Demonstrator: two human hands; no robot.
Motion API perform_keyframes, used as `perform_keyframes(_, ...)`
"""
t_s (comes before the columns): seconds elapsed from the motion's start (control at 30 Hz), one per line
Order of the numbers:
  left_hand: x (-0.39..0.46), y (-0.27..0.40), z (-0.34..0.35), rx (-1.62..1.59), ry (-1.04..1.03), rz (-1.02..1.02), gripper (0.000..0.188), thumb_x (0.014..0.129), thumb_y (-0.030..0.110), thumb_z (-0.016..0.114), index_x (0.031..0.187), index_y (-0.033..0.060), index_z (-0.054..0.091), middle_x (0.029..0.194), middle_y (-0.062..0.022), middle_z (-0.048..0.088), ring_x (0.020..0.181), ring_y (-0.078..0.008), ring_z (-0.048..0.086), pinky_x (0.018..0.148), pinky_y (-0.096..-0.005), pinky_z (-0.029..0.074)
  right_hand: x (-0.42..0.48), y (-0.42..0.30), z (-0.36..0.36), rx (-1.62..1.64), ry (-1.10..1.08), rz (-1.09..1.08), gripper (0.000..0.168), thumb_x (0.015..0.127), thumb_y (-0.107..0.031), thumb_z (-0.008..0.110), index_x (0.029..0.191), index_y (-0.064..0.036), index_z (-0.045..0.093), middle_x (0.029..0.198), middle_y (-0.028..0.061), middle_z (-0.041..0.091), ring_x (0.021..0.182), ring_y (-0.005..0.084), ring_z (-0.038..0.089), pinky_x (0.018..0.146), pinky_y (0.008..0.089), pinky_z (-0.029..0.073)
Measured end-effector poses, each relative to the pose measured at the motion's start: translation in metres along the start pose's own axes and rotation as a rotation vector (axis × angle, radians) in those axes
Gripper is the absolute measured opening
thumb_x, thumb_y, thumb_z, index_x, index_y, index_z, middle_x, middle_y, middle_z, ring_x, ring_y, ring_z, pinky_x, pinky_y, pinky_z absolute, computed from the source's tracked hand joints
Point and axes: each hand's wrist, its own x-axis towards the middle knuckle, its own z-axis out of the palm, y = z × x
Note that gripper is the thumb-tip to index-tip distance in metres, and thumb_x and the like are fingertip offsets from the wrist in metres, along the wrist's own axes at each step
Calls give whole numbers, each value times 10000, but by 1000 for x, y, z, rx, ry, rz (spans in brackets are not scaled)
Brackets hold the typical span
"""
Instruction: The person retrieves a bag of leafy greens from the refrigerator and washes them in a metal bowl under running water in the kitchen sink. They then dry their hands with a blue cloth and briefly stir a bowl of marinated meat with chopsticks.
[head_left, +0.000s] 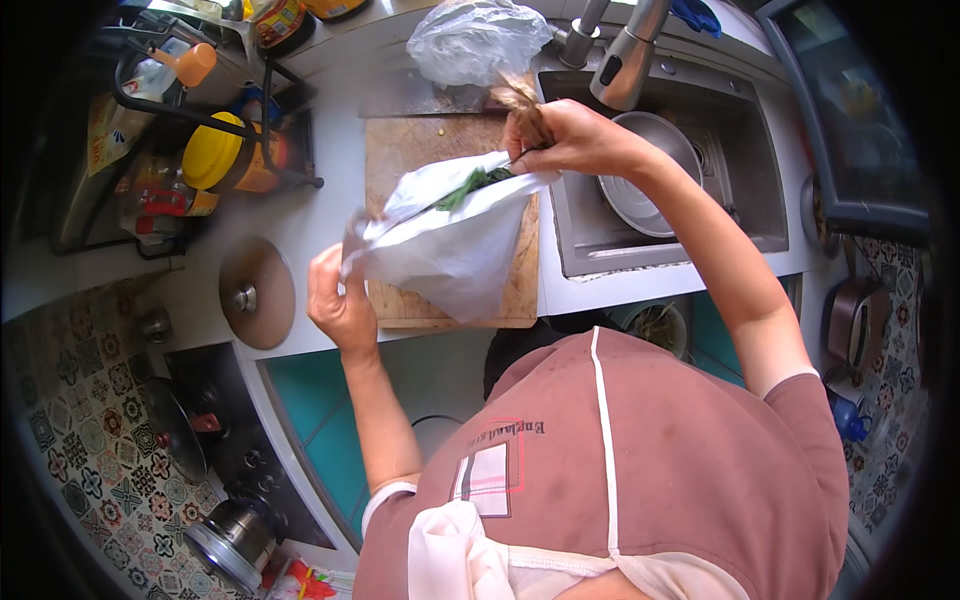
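Note:
A white plastic bag hangs above the wooden cutting board, its mouth partly spread. My left hand grips the bag's edge at its left end. At the other end, my right hand pinches a twisted brown, papery strip and is close against the bag's rim. Leafy greens show inside the opening; how much lies deeper in the bag is hidden. Whether my right fingers also hold the bag's rim cannot be told.
Right of the board is a sink holding a metal bowl, with a faucet above. A crumpled clear bag lies behind the board. To the left are a round lid and a black rack with jars.

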Motion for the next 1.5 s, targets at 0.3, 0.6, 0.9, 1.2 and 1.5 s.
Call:
perform_keyframes(0.3, 21, 14, 11, -481, -374, -309, 541, 711, 178, 722, 1180, 3, 518, 1219, -146, 501, 1125, -244, 492, 921, -358, 411, 24, 8, 47, 791, 204, -110, 334, 942, -313, 458, 1118, -49, 562, 1033, 36, 597, 952, 117, 590, 780, 234, 460)
perform_keyframes(0.6, 70, -28, 61, -102, -457, -295, 246, 875, 209, 575, 923, -24, 639, 675, -5, 606, 602, -62, 500, 564, -233, 418, 25, 26, 41, 732, 365, 70, 291, 927, -268, 496, 1122, -71, 585, 909, 45, 644, 722, 42, 580, 619, 166, 459)
perform_keyframes(0.9, 89, -72, 84, -389, -450, -514, 248, 899, 185, 544, 989, -33, 623, 810, 21, 592, 734, -41, 509, 635, -188, 397, 8, 81, 57, 1167, 592, 235, 344, 869, -260, 588, 1149, -67, 537, 1055, 65, 604, 972, 146, 580, 814, 267, 468)
perform_keyframes(1.2, 80, 22, 64, 35, -128, -123, 273, 922, 114, 451, 1144, -27, 524, 1092, -114, 573, 970, -186, 540, 857, -294, 422, -180, 262, 60, -122, 869, 728, 219, 790, -154, 548, 981, -95, 636, 951, 129, 645, 913, 283, 608, 789, 387, 480)
perform_keyframes(1.5, -50, 140, 214, -228, -1032, -92, 240, 855, 19, 542, 1091, -1, 576, 1017, -101, 617, 937, -171, 596, 805, -269, 467, -261, 413, -6, -120, 902, 1331, 355, 761, -173, 577, 1081, -36, 510, 1040, 203, 594, 1004, 349, 563, 875, 419, 442)
